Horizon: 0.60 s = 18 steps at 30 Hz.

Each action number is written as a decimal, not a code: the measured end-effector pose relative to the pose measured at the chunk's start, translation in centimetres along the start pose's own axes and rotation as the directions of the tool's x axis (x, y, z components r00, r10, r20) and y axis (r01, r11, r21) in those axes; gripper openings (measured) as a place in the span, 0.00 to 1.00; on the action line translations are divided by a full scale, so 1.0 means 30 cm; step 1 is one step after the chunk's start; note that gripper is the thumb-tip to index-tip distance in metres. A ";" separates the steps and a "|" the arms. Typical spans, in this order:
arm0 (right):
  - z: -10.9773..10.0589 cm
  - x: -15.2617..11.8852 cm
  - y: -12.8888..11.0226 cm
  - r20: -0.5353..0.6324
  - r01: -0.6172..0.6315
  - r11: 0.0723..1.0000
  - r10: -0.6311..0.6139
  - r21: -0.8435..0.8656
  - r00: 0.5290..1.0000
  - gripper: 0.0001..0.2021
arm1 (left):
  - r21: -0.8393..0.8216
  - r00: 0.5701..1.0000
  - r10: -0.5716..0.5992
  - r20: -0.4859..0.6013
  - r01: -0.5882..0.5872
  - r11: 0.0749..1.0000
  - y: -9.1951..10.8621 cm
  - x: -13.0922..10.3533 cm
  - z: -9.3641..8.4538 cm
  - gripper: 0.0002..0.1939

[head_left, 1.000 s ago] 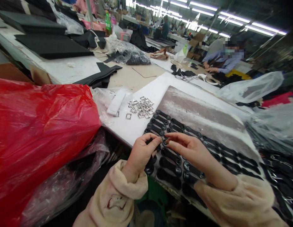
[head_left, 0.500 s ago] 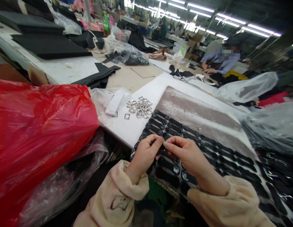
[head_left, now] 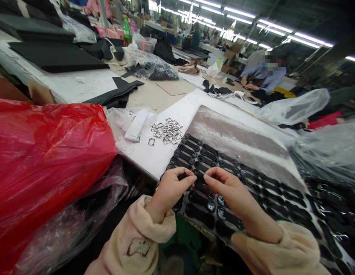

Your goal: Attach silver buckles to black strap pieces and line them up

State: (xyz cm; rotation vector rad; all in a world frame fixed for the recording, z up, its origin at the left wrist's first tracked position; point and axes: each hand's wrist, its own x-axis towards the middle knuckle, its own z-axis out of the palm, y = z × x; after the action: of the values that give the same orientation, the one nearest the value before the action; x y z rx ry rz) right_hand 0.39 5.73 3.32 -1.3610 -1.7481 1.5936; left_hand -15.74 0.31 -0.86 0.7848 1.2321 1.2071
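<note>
My left hand (head_left: 172,188) is closed in a pinch, thumb against forefinger, on one end of a small black strap (head_left: 199,178). My right hand (head_left: 227,187) pinches at the strap's other end, and the fingers cover much of the piece. Both hands are just above a board (head_left: 220,131) that carries rows of short black straps with rounded ends (head_left: 185,156). Some of these straps look glossy at their ends. Left of the board, a loose heap of square metal buckles (head_left: 170,131) lies on the white tabletop (head_left: 145,160).
A big red plastic bag (head_left: 51,152) bulges at the left table edge. Beside the buckles lies a white folded strip (head_left: 136,126) on clear plastic. Black straps with metal parts (head_left: 334,206) are piled at the right. Across the table a person (head_left: 263,74) works.
My hands have moved slightly apart, so more of the black strap shows between the fingertips. The whole view has shifted a little.
</note>
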 end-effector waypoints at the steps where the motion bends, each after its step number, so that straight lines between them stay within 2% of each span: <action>1: 0.004 -0.001 0.002 0.001 0.019 1.000 -0.019 -0.024 1.000 0.15 | 0.030 1.000 0.018 0.010 -0.018 0.999 -0.002 0.001 0.000 0.11; 4: 0.015 0.000 0.009 0.030 0.054 0.995 -0.052 -0.082 0.998 0.16 | 0.088 0.998 0.064 0.031 -0.066 0.994 -0.009 0.002 0.000 0.09; 7: 0.009 0.011 0.017 0.064 0.014 0.986 -0.003 -0.163 0.998 0.12 | 0.102 0.997 0.075 0.020 -0.076 0.992 -0.013 0.003 -0.001 0.08; 9: -0.016 0.030 0.025 0.047 -0.025 0.986 0.033 -0.167 0.998 0.13 | 0.101 0.997 0.074 0.001 -0.073 0.992 -0.012 0.003 -0.002 0.09; 11: -0.059 0.063 0.037 -0.005 -0.070 0.988 0.070 -0.136 0.998 0.13 | 0.088 0.997 0.074 -0.033 -0.071 0.994 -0.008 0.004 -0.003 0.11; 15: -0.165 0.157 0.067 -0.184 -0.136 0.987 0.117 -0.089 0.976 0.13 | 0.033 0.993 0.086 -0.086 -0.083 0.996 0.007 0.003 -0.009 0.13; 18: -0.209 0.228 0.089 -0.246 -0.168 0.984 0.149 -0.060 0.958 0.10 | -0.009 0.990 0.094 -0.105 -0.095 0.995 0.015 0.003 -0.019 0.13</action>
State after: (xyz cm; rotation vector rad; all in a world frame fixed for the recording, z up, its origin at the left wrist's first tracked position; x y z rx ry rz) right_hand 3.51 14.41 0.46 -1.6940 -1.6065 1.3807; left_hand -16.41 0.41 -0.57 0.7850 1.2817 1.3476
